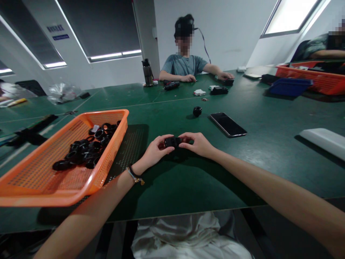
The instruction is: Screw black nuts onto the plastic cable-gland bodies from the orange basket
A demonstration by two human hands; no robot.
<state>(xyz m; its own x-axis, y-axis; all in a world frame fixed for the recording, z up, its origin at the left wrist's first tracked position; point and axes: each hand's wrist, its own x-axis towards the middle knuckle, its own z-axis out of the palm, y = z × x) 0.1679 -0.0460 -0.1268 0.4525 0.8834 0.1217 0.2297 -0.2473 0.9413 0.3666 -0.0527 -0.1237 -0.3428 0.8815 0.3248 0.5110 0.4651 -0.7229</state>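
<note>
Table edge: green table [188, 187] is ending just in front of the lap; bare mat is lying open between that edge and the hands.
Left hand: left hand [154, 151] is reaching in from the lower left, wrist bent, fingertips pinching the left end of a small black part [172, 141].
Right hand: right hand [196, 144] is coming in from the right, forearm lying low across the mat, fingers closing on the part's right end.
Part: it is being held just above the mat, between both hands, right of the basket.
Basket: orange mesh basket [40, 180] is sitting left of the hands, holding a pile of black rings [86, 149].
Beyond: phone [228, 124] and a lone black ring [197, 111] are lying past the hands.
Far side: a seated person [183, 64] is resting both hands on the table.
</note>
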